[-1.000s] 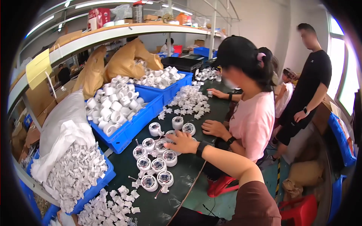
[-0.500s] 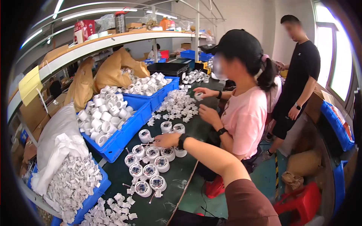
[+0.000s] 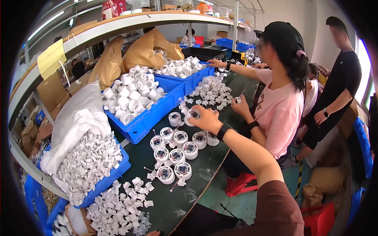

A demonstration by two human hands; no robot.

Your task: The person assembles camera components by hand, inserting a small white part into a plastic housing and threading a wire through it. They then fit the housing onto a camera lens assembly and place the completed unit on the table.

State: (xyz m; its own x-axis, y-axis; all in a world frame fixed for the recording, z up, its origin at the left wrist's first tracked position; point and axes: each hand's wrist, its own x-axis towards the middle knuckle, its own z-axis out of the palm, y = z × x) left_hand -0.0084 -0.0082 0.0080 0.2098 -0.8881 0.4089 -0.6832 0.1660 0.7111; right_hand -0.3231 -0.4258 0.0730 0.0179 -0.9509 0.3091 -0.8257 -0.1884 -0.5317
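My right hand (image 3: 208,120), with a dark band at the wrist, reaches to the far end of a group of round white housings (image 3: 183,170). Its fingers are curled round one white housing (image 3: 193,114) with a circuit board inside; whether that is lifted off the table cannot be told. Several more housings stand nearer me, boards facing up, some with thin wires and small white clips attached. Of my left hand (image 3: 153,233) only a sliver shows at the lower edge, its fingers hidden.
Blue bins (image 3: 138,135) of white cups line the left. A white sack (image 3: 75,118) and loose white clips (image 3: 118,206) lie nearer. A co-worker in pink (image 3: 281,118) sits at right, one hand by the far bin, the other holding a small white part. A shelf (image 3: 157,17) hangs above.
My right hand has moved farther away and to the right, from over the middle housings to one at the far end. The co-worker's far hand has stretched toward the bin. The view has shifted.
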